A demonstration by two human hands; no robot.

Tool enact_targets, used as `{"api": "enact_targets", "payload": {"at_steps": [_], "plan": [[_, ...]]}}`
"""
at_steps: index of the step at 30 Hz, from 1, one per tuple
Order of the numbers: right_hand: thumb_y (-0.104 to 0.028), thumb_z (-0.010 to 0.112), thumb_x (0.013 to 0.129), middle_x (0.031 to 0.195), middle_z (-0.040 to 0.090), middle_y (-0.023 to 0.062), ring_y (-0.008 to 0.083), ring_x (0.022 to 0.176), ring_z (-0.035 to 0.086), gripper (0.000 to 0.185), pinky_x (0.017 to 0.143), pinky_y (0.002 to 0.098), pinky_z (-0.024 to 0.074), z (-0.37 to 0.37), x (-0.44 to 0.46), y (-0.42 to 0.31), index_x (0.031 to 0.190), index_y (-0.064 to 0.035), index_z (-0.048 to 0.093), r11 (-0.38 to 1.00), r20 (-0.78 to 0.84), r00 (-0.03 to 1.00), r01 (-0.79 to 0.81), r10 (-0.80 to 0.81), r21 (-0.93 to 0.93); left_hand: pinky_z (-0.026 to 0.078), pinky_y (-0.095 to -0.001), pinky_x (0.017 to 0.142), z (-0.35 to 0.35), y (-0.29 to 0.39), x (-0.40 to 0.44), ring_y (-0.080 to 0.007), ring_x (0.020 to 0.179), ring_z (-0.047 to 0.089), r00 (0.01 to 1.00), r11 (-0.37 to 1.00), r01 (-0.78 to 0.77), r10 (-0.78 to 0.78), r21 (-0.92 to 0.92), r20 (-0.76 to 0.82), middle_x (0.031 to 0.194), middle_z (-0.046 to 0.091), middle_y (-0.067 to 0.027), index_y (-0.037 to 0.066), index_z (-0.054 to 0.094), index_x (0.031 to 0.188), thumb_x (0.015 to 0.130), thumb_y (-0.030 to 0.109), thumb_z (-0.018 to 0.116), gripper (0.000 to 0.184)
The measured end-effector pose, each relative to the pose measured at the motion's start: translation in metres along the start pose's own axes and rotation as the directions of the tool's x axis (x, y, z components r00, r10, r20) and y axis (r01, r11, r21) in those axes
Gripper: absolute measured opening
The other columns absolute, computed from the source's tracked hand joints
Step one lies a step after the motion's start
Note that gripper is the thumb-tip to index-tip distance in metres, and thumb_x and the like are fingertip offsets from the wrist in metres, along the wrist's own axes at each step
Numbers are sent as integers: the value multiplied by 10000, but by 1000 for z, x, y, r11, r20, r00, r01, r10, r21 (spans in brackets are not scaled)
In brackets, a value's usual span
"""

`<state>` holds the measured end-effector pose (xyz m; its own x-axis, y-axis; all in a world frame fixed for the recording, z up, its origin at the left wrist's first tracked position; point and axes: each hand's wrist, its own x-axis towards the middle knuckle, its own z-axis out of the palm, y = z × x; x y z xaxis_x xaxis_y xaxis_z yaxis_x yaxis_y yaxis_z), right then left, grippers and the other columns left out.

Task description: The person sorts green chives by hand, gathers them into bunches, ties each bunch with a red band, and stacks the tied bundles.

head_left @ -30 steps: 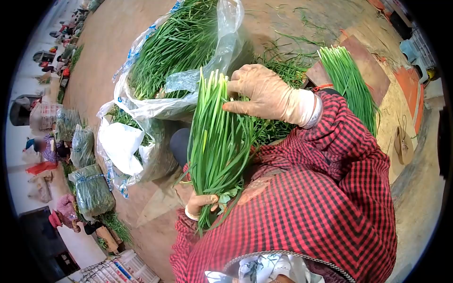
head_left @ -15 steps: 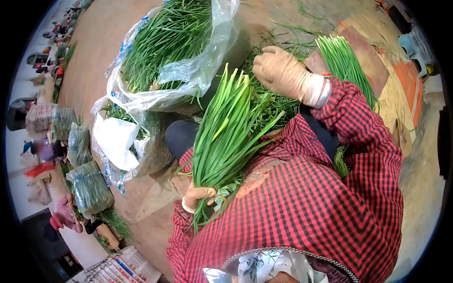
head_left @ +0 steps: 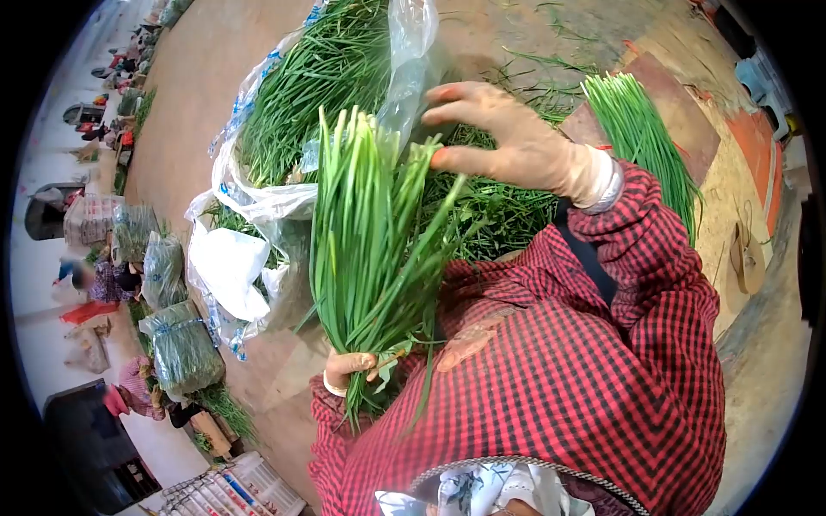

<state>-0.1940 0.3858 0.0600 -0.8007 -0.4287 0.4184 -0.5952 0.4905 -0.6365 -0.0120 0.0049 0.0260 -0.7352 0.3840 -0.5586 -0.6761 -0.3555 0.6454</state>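
Note:
A bunch of long green stalks [head_left: 370, 249] stands upright in front of me, pale cut ends at the top. Around its lower end my gloved left hand [head_left: 350, 370] is closed. My gloved right hand [head_left: 516, 146] is spread beside the pale ends, thumb and fingers apart, its thumb tip close to the outer stalks; whether they touch is unclear. Behind the bunch sits an open plastic bag [head_left: 288, 199] full of loose green stalks [head_left: 318, 86]. A neat bundle [head_left: 645, 142] rests on a flat brown board [head_left: 693, 129] at the right.
Loose greens [head_left: 499, 219] lie in a heap beyond my lap. A smaller bag with a white sheet [head_left: 228, 271] is left of the bunch. Wrapped bundles [head_left: 182, 348] and seated people [head_left: 133, 387] line the left side. A sandal [head_left: 744, 258] lies at the right.
My right hand first left the stalk tips and closed, then came back toward them with fingers spread. The bunch in my left hand has shifted left and stands more upright.

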Motion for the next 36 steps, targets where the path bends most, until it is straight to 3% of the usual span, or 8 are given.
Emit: {"api": "enact_targets", "payload": {"at_steps": [6,9,15,20,26,28,30,36], "plan": [[-262,665,813,1103,585,135,326,1077,528,245,986,441,382,27,13,5,886,-27,658,971,235,968,131,-82,-200,441,-309,444,16,6,1,-214,519,539,999,986,36,-40,161,23,747,605,-157,-113,467,1237,734,8,727,579],[-235,602,820,881,601,111,308,935,586,200,899,436,434,27,3,30,823,-37,635,921,-93,960,224,-265,-319,449,-307,442,14,6,-3,-216,541,558,1000,990,0,-2,138,14,782,620,-162,-106,478,1230,739,11,739,569],[-274,598,888,959,658,118,308,950,614,265,845,404,475,-9,-32,84,928,-19,659,765,152,810,-449,567,-463,475,-320,441,7,14,-6,-222,589,576,999,999,-40,39,-17,-32,915,625,-206,-94,496,1224,743,-56,706,526],[-320,594,964,1044,676,47,135,979,603,321,881,275,467,-22,-27,37,1125,-50,662,856,-99,936,-263,339,446,493,-310,447,8,21,1,-219,546,576,994,994,-109,109,1,11,921,638,-224,-123,495,1200,755,-55,690,490],[-325,648,914,907,671,124,272,860,646,305,764,353,509,6,-1,1,988,-30,673,967,-356,930,167,-89,193,379,-255,417,60,40,13,-135,470,494,995,948,-70,90,309,-50,663,580,-77,-71,575,1030,736,110,765,394],[-545,506,936,862,659,158,334,831,638,532,765,410,501,7,-7,-5,978,-42,673,1000,-15,1000,6,-6,19,388,-252,421,65,39,16,-134,465,490,987,912,-122,155,392,-52,670,585,-77,-62,587,1010,733,106,767,371],[-648,438,921,881,663,195,372,855,638,659,799,434,496,6,-10,-16,1032,-41,670,950,592,765,-311,254,-5,434,-250,478,72,41,17,-132,519,538,987,894,-110,151,434,-61,733,623,-62,-32,601,1030,737,87,765,356],[-697,542,850,1342,530,145,238,1247,476,886,1062,355,362,52,-47,-15,1376,9,454,410,664,748,-597,-28,690,508,-292,674,104,24,68,-150,756,639,933,653,-334,334,680,137,930,684,-74,-44,554,1190,756,56,708,470]]}}
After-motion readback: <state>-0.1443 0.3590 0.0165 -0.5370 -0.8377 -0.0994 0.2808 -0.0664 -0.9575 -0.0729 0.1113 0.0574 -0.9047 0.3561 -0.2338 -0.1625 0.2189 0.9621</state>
